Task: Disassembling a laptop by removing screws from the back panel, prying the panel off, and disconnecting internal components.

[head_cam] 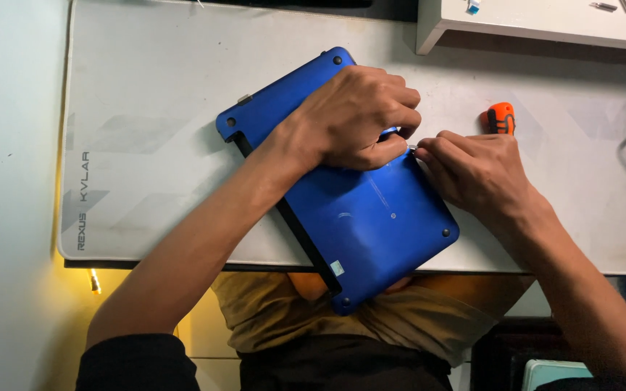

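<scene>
We note our left hand (356,116) clenched on the blue plastic laptop base (356,217) at the worktop's near edge, right hand (472,170) fingers pinching its side, orange-handled screwdriver (501,118) just beyond.

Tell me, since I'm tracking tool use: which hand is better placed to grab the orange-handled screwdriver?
Right hand: the orange-handled screwdriver lies just beyond its knuckles. The left hand rests on the blue laptop.

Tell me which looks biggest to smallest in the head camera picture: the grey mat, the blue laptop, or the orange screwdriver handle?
1. The grey mat, by far the largest.
2. The blue laptop, lying bottom up on the mat.
3. The orange screwdriver handle, smallest, though the right hand hides part of it.
</scene>
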